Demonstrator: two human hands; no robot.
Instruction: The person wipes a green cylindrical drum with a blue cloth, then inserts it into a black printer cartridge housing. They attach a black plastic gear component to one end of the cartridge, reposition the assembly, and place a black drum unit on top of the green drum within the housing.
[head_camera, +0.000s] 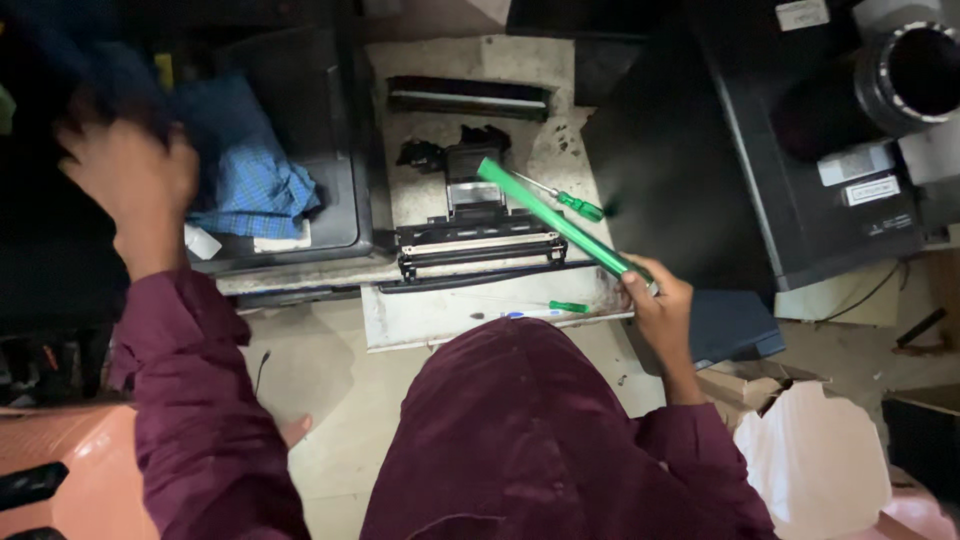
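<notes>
While looking down from the head view:

Right hand (655, 300): clamped on the near end of a green roller (555, 220), fingers wrapped round it.
Roller: long, slim, glossy green, tilted up and away to the left, far end over the cartridge (478, 222); held clear of the sheet, not resting on it.
Left hand (130, 175): raised at far left, blurred, back facing the camera; fingers curled near a dark blue cloth (215, 115), grip impossible to tell.
Cartridge: black, opened up, lying on a stained white sheet (430, 315), metal strip along its near edge.
Black bar (468, 97): separate long part, lying across the far end of the sheet, well apart from the cartridge.
Screwdriver (565, 200): green handle, just beside the roller, right of the cartridge.
Small green tool (568, 307): on the near edge of the sheet, close to the right hand.
Checked cloth (255, 185): blue, bunched on a dark tray (335, 215) left of the sheet.
Sleeves: maroon, both arms.
Machine (830, 140): black, far right, with a round dark opening.
</notes>
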